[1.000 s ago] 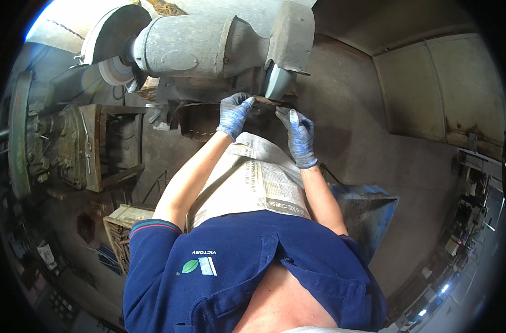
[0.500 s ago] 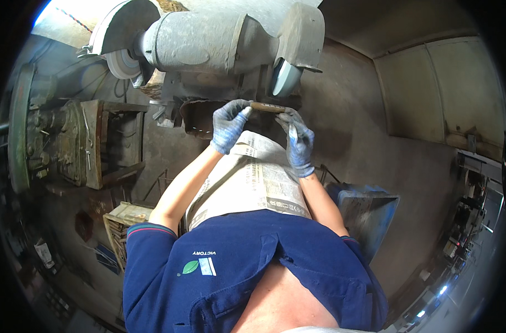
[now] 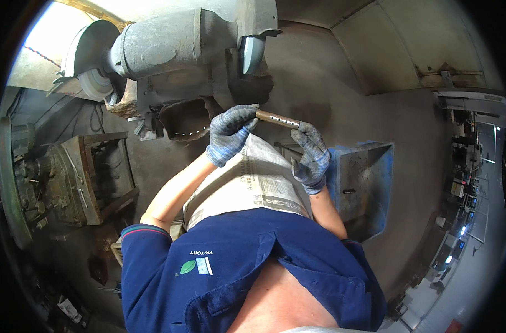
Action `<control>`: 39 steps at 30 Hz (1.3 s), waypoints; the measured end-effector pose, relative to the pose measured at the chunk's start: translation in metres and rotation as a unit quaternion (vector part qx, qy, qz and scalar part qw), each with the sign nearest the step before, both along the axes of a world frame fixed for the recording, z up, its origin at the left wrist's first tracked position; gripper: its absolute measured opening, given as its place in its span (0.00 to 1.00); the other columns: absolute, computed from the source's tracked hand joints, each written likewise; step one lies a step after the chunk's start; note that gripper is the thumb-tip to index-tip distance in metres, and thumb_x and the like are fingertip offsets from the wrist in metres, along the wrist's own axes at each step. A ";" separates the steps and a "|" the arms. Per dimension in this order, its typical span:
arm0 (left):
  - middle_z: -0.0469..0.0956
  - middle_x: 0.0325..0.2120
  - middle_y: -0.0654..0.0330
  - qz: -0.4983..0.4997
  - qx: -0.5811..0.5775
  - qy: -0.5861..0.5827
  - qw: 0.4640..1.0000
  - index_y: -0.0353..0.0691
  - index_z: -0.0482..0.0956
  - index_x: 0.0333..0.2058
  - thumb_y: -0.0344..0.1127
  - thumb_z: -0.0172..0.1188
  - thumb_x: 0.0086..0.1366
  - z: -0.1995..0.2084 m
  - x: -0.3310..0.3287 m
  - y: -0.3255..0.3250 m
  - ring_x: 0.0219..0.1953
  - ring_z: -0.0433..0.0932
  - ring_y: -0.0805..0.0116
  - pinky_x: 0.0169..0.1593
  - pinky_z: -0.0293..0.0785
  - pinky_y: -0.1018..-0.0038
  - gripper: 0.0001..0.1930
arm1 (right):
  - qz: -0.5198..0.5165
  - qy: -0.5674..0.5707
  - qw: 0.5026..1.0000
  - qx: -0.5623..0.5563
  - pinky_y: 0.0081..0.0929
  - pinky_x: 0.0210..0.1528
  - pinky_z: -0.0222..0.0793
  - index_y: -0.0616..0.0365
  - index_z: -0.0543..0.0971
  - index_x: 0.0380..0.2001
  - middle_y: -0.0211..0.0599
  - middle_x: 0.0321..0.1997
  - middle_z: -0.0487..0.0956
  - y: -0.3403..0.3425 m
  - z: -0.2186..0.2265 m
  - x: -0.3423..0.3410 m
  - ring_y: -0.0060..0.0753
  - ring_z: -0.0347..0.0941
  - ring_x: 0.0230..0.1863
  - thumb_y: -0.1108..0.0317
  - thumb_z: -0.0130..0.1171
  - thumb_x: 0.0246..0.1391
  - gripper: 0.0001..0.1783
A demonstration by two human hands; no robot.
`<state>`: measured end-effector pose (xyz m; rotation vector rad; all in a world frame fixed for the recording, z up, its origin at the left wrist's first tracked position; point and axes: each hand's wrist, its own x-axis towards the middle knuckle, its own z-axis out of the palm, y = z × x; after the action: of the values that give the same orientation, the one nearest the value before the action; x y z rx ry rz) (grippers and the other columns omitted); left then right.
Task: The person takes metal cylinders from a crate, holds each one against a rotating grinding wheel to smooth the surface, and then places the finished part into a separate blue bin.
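Note:
A slim brown bar (image 3: 278, 119) with a row of small light spots, perhaps holes, lies slantwise in front of me, its right end lower. My left hand (image 3: 230, 133), in a worn blue-grey knit glove, is closed round its left end. At the bar's right end are the fingertips of my gloved right hand (image 3: 313, 158); these fingers stretch out and the thumb stands apart below. Beyond the hands is a grey bench grinder (image 3: 164, 47) with a pale left wheel (image 3: 95, 83) and a right wheel (image 3: 253, 54) under a guard. The bar is apart from both wheels.
A newspaper sheet (image 3: 264, 183) covers my lap. By my right arm stands a blue-edged bin (image 3: 369, 172) with a small dark piece inside. An open dark container (image 3: 186, 119) sits below the grinder. Heavy machinery (image 3: 59, 172) is at left, panels (image 3: 413, 44) at right.
The view has swung right, so the grinder sits farther left. The bar has tilted, its right end now lower. My right hand's fingers have spread, with the thumb away from the bar.

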<state>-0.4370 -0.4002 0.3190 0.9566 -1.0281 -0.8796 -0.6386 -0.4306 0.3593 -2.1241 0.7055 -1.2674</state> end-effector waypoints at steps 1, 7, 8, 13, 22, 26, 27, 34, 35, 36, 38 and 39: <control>0.77 0.40 0.53 -0.002 -0.012 -0.012 1.000 0.32 0.78 0.37 0.18 0.59 0.54 0.002 -0.001 0.001 0.44 0.76 0.68 0.48 0.71 0.76 0.11 | -0.006 0.001 1.000 0.002 0.36 0.55 0.64 0.65 0.78 0.42 0.48 0.48 0.74 0.003 0.002 -0.002 0.44 0.70 0.51 0.57 0.63 0.44 0.25; 0.78 0.36 0.57 -0.057 -0.008 -0.042 0.997 0.32 0.78 0.37 0.20 0.61 0.54 0.008 -0.009 0.009 0.37 0.75 0.75 0.41 0.74 0.79 0.10 | -0.025 -0.037 0.998 0.049 0.35 0.57 0.62 0.64 0.78 0.42 0.47 0.49 0.74 0.013 0.005 -0.026 0.42 0.68 0.54 0.59 0.62 0.46 0.23; 0.78 0.35 0.57 -0.054 -0.021 -0.113 0.992 0.32 0.78 0.37 0.21 0.61 0.54 0.014 -0.002 0.010 0.37 0.75 0.76 0.40 0.73 0.79 0.10 | -0.047 -0.032 0.996 0.063 0.35 0.57 0.61 0.65 0.78 0.42 0.46 0.48 0.75 0.017 0.009 -0.033 0.41 0.68 0.54 0.60 0.61 0.47 0.22; 0.79 0.31 0.61 0.050 0.218 -0.020 0.975 0.32 0.78 0.36 0.27 0.60 0.58 0.010 0.032 0.045 0.34 0.76 0.77 0.40 0.73 0.81 0.08 | -0.108 -0.013 0.990 0.093 0.33 0.55 0.64 0.64 0.78 0.42 0.44 0.48 0.75 0.024 0.009 -0.102 0.40 0.68 0.53 0.61 0.62 0.47 0.21; 0.78 0.31 0.64 0.108 0.212 -0.121 0.964 0.31 0.77 0.38 0.25 0.57 0.59 -0.035 0.054 0.087 0.31 0.75 0.80 0.37 0.71 0.83 0.08 | -0.148 0.072 0.986 0.015 0.35 0.55 0.64 0.62 0.77 0.44 0.44 0.51 0.73 0.036 0.033 -0.157 0.42 0.69 0.53 0.61 0.65 0.43 0.24; 0.78 0.29 0.65 0.096 0.242 -0.176 0.949 0.32 0.78 0.38 0.26 0.58 0.60 -0.017 0.078 0.114 0.30 0.75 0.79 0.36 0.71 0.83 0.08 | -0.327 0.184 0.923 0.079 0.32 0.54 0.64 0.64 0.78 0.42 0.46 0.46 0.77 0.059 0.029 -0.205 0.39 0.71 0.49 0.67 0.62 0.45 0.19; 0.78 0.27 0.65 0.113 0.232 -0.191 0.947 0.32 0.78 0.37 0.28 0.58 0.59 -0.022 0.094 0.127 0.29 0.75 0.79 0.35 0.71 0.82 0.07 | -0.378 0.114 0.904 0.167 0.29 0.53 0.64 0.64 0.78 0.41 0.45 0.43 0.79 0.070 0.029 -0.211 0.36 0.72 0.47 0.72 0.57 0.48 0.15; 0.77 0.20 0.66 0.375 0.285 -0.186 0.862 0.33 0.80 0.34 0.36 0.59 0.60 0.022 0.165 0.235 0.23 0.72 0.82 0.28 0.69 0.82 0.11 | -0.423 0.406 0.779 0.224 0.35 0.43 0.68 0.71 0.78 0.33 0.54 0.34 0.78 0.093 -0.014 -0.292 0.44 0.74 0.36 0.57 0.58 0.52 0.21; 0.77 0.19 0.66 0.424 0.316 -0.191 0.827 0.34 0.80 0.34 0.39 0.60 0.59 0.023 0.174 0.265 0.22 0.72 0.83 0.27 0.69 0.82 0.12 | -0.467 0.464 0.721 0.217 0.33 0.43 0.68 0.69 0.79 0.33 0.54 0.36 0.78 0.092 -0.037 -0.324 0.43 0.75 0.37 0.56 0.58 0.52 0.21; 0.77 0.18 0.66 0.468 0.346 -0.197 0.789 0.35 0.81 0.34 0.41 0.61 0.59 0.030 0.179 0.289 0.21 0.71 0.83 0.27 0.69 0.82 0.13 | -0.467 0.446 0.721 0.252 0.30 0.44 0.68 0.70 0.78 0.36 0.53 0.38 0.78 0.079 -0.024 -0.323 0.40 0.74 0.37 0.57 0.58 0.53 0.22; 0.78 0.18 0.67 0.553 0.374 -0.124 0.734 0.35 0.81 0.33 0.44 0.62 0.58 0.045 0.174 0.335 0.20 0.71 0.84 0.25 0.69 0.82 0.15 | -0.444 0.377 0.792 0.183 0.27 0.44 0.68 0.71 0.77 0.40 0.47 0.41 0.79 0.026 -0.014 -0.344 0.32 0.73 0.36 0.61 0.57 0.54 0.20; 0.78 0.18 0.65 0.598 0.327 -0.160 0.715 0.36 0.82 0.33 0.45 0.62 0.58 0.031 0.180 0.375 0.18 0.71 0.83 0.24 0.69 0.82 0.16 | -0.420 0.299 0.843 0.153 0.26 0.45 0.68 0.70 0.77 0.40 0.44 0.41 0.79 0.000 -0.002 -0.334 0.29 0.73 0.37 0.64 0.57 0.55 0.18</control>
<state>-0.2566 -0.0257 0.3505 2.0767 -0.1275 0.1038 -0.9724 -0.4304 0.3574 -1.9614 2.1278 -0.7151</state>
